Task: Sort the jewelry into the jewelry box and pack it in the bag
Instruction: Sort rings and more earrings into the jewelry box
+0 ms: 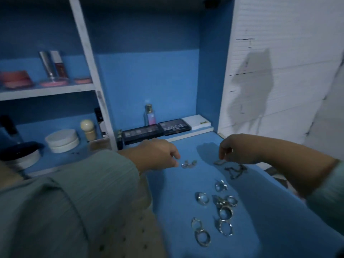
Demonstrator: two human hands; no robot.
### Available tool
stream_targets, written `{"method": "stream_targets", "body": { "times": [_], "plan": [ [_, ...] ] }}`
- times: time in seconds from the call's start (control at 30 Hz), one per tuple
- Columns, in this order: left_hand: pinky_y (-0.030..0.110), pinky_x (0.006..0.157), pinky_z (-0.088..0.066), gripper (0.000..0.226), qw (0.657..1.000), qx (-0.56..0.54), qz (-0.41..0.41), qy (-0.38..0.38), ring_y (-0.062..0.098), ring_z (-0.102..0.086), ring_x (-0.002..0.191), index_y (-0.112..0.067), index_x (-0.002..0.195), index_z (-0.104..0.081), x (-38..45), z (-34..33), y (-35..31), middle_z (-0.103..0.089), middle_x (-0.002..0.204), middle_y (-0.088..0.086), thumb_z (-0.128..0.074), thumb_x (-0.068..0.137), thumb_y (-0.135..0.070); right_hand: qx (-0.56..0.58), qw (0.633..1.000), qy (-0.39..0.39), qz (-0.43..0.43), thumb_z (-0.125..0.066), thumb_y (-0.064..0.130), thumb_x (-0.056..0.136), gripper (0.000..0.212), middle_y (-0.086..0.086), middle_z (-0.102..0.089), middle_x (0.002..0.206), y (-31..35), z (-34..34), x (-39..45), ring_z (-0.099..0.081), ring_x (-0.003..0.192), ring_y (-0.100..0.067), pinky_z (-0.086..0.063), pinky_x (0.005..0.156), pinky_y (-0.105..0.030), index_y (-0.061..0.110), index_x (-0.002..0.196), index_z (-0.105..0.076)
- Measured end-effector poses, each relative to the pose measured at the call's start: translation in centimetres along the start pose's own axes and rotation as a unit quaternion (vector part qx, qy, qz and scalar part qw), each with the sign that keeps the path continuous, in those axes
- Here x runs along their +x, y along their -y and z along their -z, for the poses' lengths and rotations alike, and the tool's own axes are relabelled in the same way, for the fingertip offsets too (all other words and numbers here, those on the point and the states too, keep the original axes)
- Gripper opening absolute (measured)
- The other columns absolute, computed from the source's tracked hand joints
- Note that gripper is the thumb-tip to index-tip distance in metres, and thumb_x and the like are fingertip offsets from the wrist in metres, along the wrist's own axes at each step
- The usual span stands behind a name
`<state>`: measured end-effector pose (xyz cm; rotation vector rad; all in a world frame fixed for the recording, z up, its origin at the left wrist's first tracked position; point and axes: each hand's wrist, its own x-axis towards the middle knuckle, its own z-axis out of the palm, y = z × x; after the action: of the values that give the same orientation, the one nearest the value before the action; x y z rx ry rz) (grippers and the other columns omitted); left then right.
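Silver jewelry lies scattered on a blue tabletop, all of it shiny metal against the matte surface. Nearest the camera sit several chunky rings with wavy, uneven bands, some overlapping in a loose cluster; two more rings lie end to end at the lower left of the group, and a single ring sits just above them. A smaller piece lies a little farther up. Beyond that, a dark, thin chain lies crumpled near the right side of the table.

The left hand reaches over the table with its fingers bent downward, the tips just beside a small silver piece; the blur leaves it unclear whether they touch or pinch it. The right hand hovers with fingers curled toward the thumb over another small silver piece next to the chain; whether it actually holds anything I cannot tell. Both arms wear pale green sleeves.

At the back of the table stand two dark makeup palettes, a white box and a small bottle. Shelves on the left hold jars, tubes and a round white tub.
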<state>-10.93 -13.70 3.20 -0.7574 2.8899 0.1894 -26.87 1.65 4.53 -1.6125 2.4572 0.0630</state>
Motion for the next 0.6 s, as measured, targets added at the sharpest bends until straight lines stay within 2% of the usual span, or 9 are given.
{"method": "stream_targets", "body": {
  "times": [0.07, 0.2, 0.27, 0.33, 0.43, 0.6],
  "plan": [
    [0.030, 0.105, -0.031, 0.037, 1.000, 0.005, -0.008, 0.002, 0.011, -0.041, 0.124, -0.037, 0.127, -0.052, 1.2, -0.6, -0.4, -0.048, 0.133, -0.013, -0.052, 0.091, -0.043, -0.004, 1.000, -0.003, -0.014, -0.053, 0.020, 0.089, 0.019, 0.004, -0.058, 0.110, -1.2, 0.0, 0.2, -0.052, 0.094, -0.014, -0.035, 0.078, -0.019, 0.026, 0.104, -0.064],
    [0.033, 0.108, -0.027, 0.039, 1.000, 0.015, -0.008, 0.003, 0.010, -0.039, 0.126, -0.039, 0.129, -0.050, 3.6, -1.8, -1.2, -0.046, 0.135, -0.014, -0.051, 0.091, -0.046, -0.005, 0.999, 0.007, -0.033, -0.058, 0.020, 0.088, 0.027, 0.002, -0.056, 0.118, -3.3, -0.3, 0.2, -0.047, 0.090, -0.011, -0.033, 0.075, -0.018, 0.021, 0.114, -0.062],
    [0.032, 0.105, -0.030, 0.032, 1.000, 0.023, -0.008, -0.014, 0.008, -0.043, 0.121, -0.040, 0.121, -0.055, 4.4, -2.3, -1.4, -0.051, 0.126, -0.014, -0.053, 0.090, -0.045, 0.001, 0.999, 0.013, -0.036, -0.061, 0.022, 0.087, 0.028, 0.002, -0.057, 0.115, -3.8, -0.6, 0.3, -0.049, 0.092, -0.011, -0.035, 0.076, -0.019, 0.020, 0.115, -0.062],
    [0.030, 0.098, -0.033, 0.019, 0.999, 0.012, -0.010, -0.033, 0.006, -0.048, 0.111, -0.040, 0.106, -0.062, 5.0, -2.5, -1.5, -0.055, 0.107, -0.018, -0.056, 0.088, -0.042, 0.010, 0.999, 0.014, -0.037, -0.064, 0.024, 0.085, 0.026, 0.004, -0.058, 0.105, -4.0, -1.0, 0.3, -0.050, 0.090, -0.011, -0.038, 0.076, -0.020, 0.020, 0.110, -0.065],
    [0.028, 0.092, -0.037, 0.003, 0.999, 0.002, -0.017, -0.042, 0.002, -0.049, 0.096, -0.038, 0.084, -0.060, 5.3, -2.7, -1.8, -0.052, 0.086, -0.021, -0.058, 0.086, -0.039, 0.008, 0.999, 0.014, -0.035, -0.068, 0.026, 0.081, 0.024, 0.007, -0.052, 0.092, -4.1, -1.6, 0.4, -0.048, 0.086, -0.011, -0.038, 0.074, -0.022, 0.021, 0.105, -0.066],
    [0.026, 0.088, -0.041, 0.004, 0.999, -0.042, -0.003, -0.028, 0.005, -0.052, 0.097, -0.035, 0.083, -0.058, 5.3, -2.9, -2.2, -0.055, 0.089, -0.019, -0.060, 0.087, -0.036, 0.013, 0.999, 0.011, -0.032, -0.070, 0.021, 0.078, 0.017, 0.006, -0.056, 0.087, -4.3, -2.4, 0.2, -0.049, 0.082, -0.010, -0.037, 0.059, -0.017, 0.019, 0.095, -0.068]
  ]
}}
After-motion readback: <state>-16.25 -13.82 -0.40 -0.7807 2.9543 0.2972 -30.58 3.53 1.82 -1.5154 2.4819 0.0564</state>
